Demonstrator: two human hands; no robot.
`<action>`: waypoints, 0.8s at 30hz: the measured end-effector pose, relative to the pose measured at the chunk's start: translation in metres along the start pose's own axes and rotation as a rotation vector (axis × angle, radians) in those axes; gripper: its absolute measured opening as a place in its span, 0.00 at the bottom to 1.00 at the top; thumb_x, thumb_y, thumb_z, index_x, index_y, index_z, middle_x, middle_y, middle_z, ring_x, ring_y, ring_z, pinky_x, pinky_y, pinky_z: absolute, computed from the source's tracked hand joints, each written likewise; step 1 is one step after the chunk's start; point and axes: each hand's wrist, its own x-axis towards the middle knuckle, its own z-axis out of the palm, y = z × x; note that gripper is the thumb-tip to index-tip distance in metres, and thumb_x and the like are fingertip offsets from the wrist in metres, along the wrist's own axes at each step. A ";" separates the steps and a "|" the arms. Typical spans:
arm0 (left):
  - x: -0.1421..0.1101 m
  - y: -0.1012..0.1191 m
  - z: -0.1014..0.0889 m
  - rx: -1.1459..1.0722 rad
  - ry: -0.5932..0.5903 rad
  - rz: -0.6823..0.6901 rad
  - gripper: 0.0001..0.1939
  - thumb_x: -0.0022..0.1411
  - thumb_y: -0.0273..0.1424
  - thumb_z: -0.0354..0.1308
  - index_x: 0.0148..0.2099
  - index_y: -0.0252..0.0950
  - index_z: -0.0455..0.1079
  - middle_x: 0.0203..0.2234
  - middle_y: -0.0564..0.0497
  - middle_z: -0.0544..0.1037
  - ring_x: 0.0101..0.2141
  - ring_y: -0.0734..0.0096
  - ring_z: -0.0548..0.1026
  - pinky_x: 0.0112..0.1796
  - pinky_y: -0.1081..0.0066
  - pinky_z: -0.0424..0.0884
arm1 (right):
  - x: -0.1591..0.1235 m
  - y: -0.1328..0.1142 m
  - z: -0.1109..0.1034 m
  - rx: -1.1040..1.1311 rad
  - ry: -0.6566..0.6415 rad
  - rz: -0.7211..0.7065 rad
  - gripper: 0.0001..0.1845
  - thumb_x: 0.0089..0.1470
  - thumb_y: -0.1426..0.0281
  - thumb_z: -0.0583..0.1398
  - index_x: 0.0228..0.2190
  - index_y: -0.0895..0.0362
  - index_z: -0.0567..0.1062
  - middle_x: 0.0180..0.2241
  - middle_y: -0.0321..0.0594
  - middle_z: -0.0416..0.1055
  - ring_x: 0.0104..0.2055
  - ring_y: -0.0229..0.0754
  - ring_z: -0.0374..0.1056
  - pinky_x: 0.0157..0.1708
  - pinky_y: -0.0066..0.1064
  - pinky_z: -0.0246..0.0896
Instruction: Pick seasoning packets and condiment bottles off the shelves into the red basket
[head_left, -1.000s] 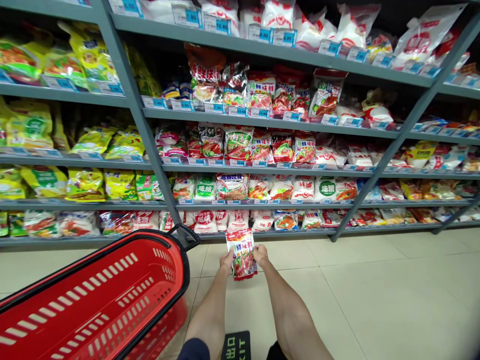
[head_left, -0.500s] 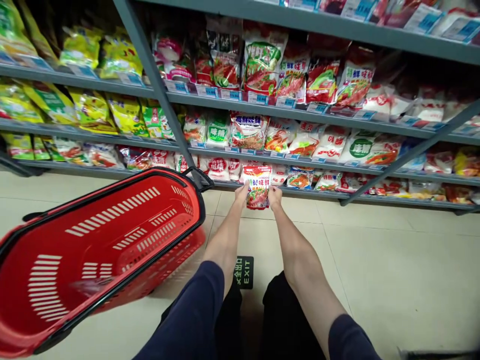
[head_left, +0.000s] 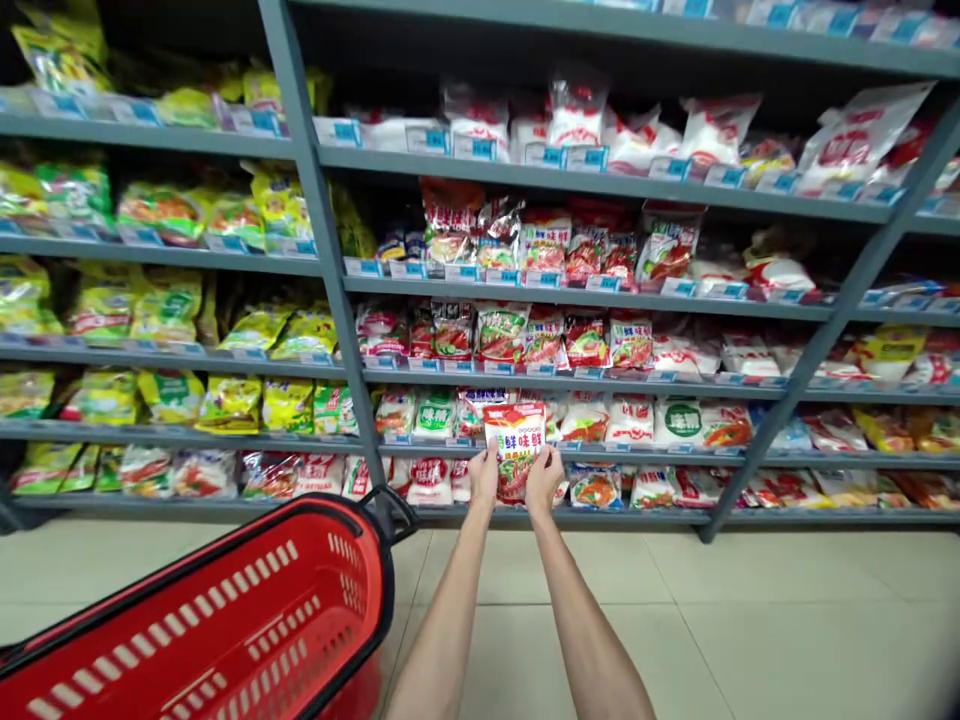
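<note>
A red and white seasoning packet (head_left: 514, 445) with coloured lettering is held upright out in front of me, its printed front towards me. My left hand (head_left: 482, 474) pinches its left edge, and my right hand (head_left: 543, 480) grips the right edge lower down. Both arms are stretched forward. Behind the packet are the lower shelf rows, and it covers some of the bags there.
A red shopping basket (head_left: 330, 625) with a black rim stands on the tiled floor to my left, near the shelves. Grey shelving (head_left: 570, 380) with a slanted post (head_left: 832, 330) spans the view, holding several rows of bagged seasonings. Yellow bags (head_left: 169, 300) fill the left section.
My view has tilted up, so higher shelves show and the basket sits lower in the picture. The packet stays in both hands and now appears higher in the picture.
</note>
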 end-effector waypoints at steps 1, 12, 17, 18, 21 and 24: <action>0.004 0.019 0.006 -0.014 -0.038 0.040 0.31 0.49 0.60 0.67 0.29 0.33 0.75 0.27 0.46 0.82 0.30 0.65 0.78 0.32 0.71 0.72 | 0.008 -0.019 0.002 0.019 0.029 -0.028 0.24 0.66 0.57 0.47 0.41 0.59 0.75 0.39 0.52 0.78 0.40 0.47 0.71 0.44 0.32 0.62; -0.025 0.117 0.013 0.134 -0.731 0.201 0.34 0.51 0.55 0.70 0.48 0.31 0.78 0.40 0.43 0.83 0.42 0.57 0.79 0.42 0.68 0.74 | 0.049 -0.117 -0.030 0.597 0.191 -0.052 0.19 0.59 0.54 0.57 0.34 0.58 0.74 0.34 0.42 0.76 0.35 0.41 0.69 0.38 0.32 0.67; -0.014 0.094 0.023 0.020 -0.558 0.242 0.31 0.59 0.57 0.62 0.43 0.31 0.77 0.36 0.45 0.83 0.38 0.62 0.79 0.39 0.70 0.74 | 0.050 -0.125 -0.039 0.680 0.030 -0.040 0.21 0.57 0.53 0.60 0.36 0.60 0.75 0.34 0.40 0.76 0.36 0.39 0.70 0.40 0.31 0.67; -0.009 0.090 0.022 -0.017 -0.518 0.254 0.31 0.59 0.57 0.62 0.44 0.31 0.77 0.37 0.45 0.83 0.39 0.61 0.79 0.41 0.69 0.75 | 0.050 -0.125 -0.039 0.679 -0.033 -0.034 0.22 0.57 0.53 0.60 0.37 0.60 0.76 0.35 0.40 0.76 0.37 0.39 0.70 0.41 0.31 0.67; 0.000 0.086 0.018 -0.109 -0.431 0.265 0.33 0.57 0.57 0.64 0.47 0.32 0.76 0.39 0.42 0.83 0.44 0.57 0.80 0.46 0.64 0.76 | 0.047 -0.126 -0.039 0.595 -0.216 -0.058 0.26 0.55 0.52 0.64 0.45 0.60 0.77 0.41 0.43 0.78 0.42 0.41 0.72 0.44 0.31 0.67; -0.001 0.093 0.016 -0.230 -0.371 0.238 0.33 0.55 0.57 0.66 0.47 0.33 0.75 0.40 0.42 0.84 0.47 0.55 0.81 0.50 0.60 0.77 | 0.041 -0.126 -0.039 0.526 -0.473 -0.099 0.29 0.53 0.51 0.67 0.47 0.59 0.77 0.44 0.44 0.79 0.45 0.41 0.73 0.47 0.30 0.67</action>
